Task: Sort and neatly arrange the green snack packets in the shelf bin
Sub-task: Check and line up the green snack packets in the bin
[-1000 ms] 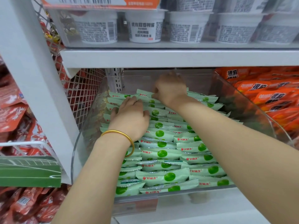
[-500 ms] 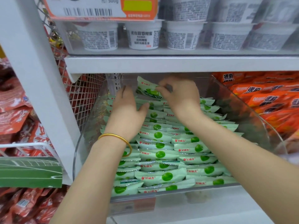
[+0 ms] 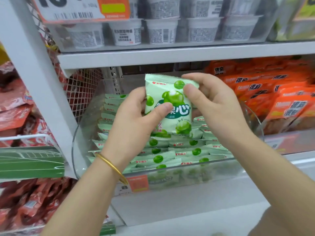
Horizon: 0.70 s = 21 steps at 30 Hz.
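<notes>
Both hands (image 3: 134,123) hold a glossy green packet (image 3: 170,106) upright.

White metal shelving, two boards in view, both stocked.
Lower white shelf board (image 3: 196,206) carries a clear plastic bin (image 3: 221,174) packed with pale-green foil snack packets (image 3: 185,153) in overlapping rows. Just right of the bin sit stacked orange snack packs (image 3: 281,103). Upper white shelf board (image 3: 170,55) carries a row of white plastic cups (image 3: 161,30) with printed labels.
</notes>
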Available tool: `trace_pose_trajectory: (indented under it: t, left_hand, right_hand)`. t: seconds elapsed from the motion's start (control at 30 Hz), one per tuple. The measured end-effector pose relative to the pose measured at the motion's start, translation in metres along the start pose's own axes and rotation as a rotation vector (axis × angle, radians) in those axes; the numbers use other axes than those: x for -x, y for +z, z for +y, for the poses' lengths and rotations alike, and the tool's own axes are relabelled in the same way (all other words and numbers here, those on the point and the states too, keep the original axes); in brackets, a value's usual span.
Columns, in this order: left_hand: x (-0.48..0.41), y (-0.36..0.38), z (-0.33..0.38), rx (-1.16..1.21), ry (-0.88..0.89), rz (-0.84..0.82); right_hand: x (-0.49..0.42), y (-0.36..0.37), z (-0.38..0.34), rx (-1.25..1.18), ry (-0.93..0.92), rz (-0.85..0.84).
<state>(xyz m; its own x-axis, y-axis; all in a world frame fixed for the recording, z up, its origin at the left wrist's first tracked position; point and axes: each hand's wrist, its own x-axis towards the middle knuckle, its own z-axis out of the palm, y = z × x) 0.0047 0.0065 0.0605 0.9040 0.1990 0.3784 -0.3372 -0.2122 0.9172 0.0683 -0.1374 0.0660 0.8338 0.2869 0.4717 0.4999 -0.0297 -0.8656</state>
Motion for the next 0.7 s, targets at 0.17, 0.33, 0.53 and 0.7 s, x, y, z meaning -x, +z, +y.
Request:
trace_pose_trajectory:
  t: [0.17, 0.33, 0.53, 0.7]
  left_hand:
    - [0.004, 0.004, -0.011, 0.111, -0.118, -0.154]
    - [0.005, 0.005, -0.015, 0.113, -0.134, -0.24]
    - [0.008, 0.004, -0.014, 0.086, -0.073, -0.229]
    - [0.005, 0.003, -0.019, -0.014, -0.028, -0.253]
  right_hand:
    - [0.001, -0.003, 0.008, 0.0, 0.062, 0.052]
    - [-0.004, -0.006, 0.017, 0.04, 0.1, 0.097]
    - [-0.005, -0.009, 0.021, 0.021, 0.147, 0.054]
    - [-0.003, -0.014, 0.023, -0.174, 0.27, 0.01]
